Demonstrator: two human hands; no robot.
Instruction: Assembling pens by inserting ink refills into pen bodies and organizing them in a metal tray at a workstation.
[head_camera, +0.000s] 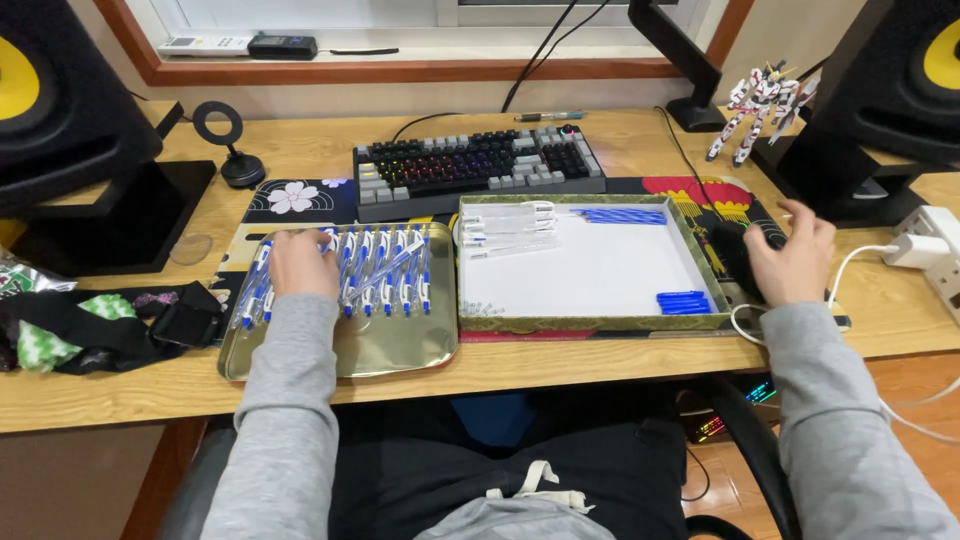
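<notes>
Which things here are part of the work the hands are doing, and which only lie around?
In use:
left hand on blue-and-white pens
gold metal tray
white-lined shallow box
clear pen barrels
blue pen caps

Lying about:
backlit grey keyboard
white toy robot figure
black speakers
right hand rests beside box

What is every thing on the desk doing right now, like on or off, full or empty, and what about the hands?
Left hand: flat on the pens, holding nothing.
Right hand: fingers spread over the black mouse.
Pens: lying in a row, capped.
Metal tray: front part bare.
White box: open, mostly bare.
Clear tubes: piled in box corner.
Blue parts: small pile in box.
Keyboard: lit.
</notes>
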